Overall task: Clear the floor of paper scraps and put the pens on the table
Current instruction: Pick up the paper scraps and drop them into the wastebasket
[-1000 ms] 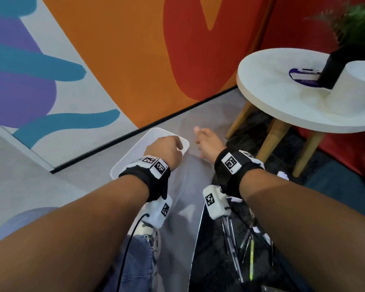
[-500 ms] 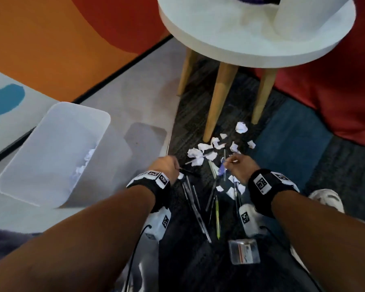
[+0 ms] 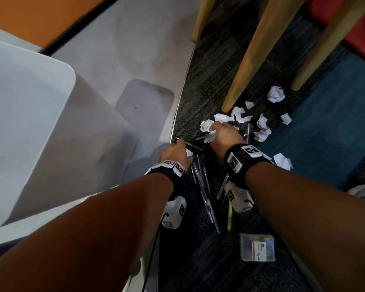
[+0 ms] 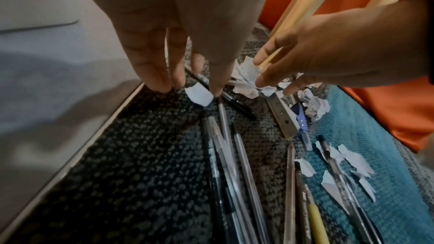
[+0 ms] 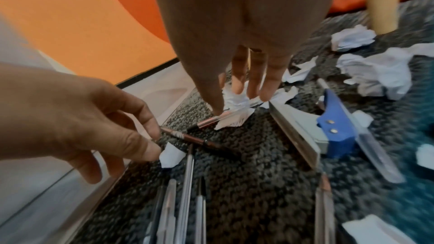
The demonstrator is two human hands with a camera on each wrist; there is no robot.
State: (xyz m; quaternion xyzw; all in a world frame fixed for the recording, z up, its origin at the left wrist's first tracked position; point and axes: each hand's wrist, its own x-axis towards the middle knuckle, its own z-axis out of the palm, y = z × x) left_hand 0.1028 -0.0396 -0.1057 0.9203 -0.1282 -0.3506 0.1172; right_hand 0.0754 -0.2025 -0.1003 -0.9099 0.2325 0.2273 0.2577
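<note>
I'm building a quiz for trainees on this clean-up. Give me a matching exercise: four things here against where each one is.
1 white bin
2 yellow pen
3 card sleeve
4 small scrap

a touched by the left hand
b on the grey floor
c along the clear pens, below the right wrist
d alone on dark carpet, nearest the person

Pairs: 1-b, 2-c, 3-d, 4-a

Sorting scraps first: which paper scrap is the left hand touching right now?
The small flat white paper scrap at the left hand fingertips, beside the dark pen. The other scraps are crumpled, farther right near the right hand.
</note>
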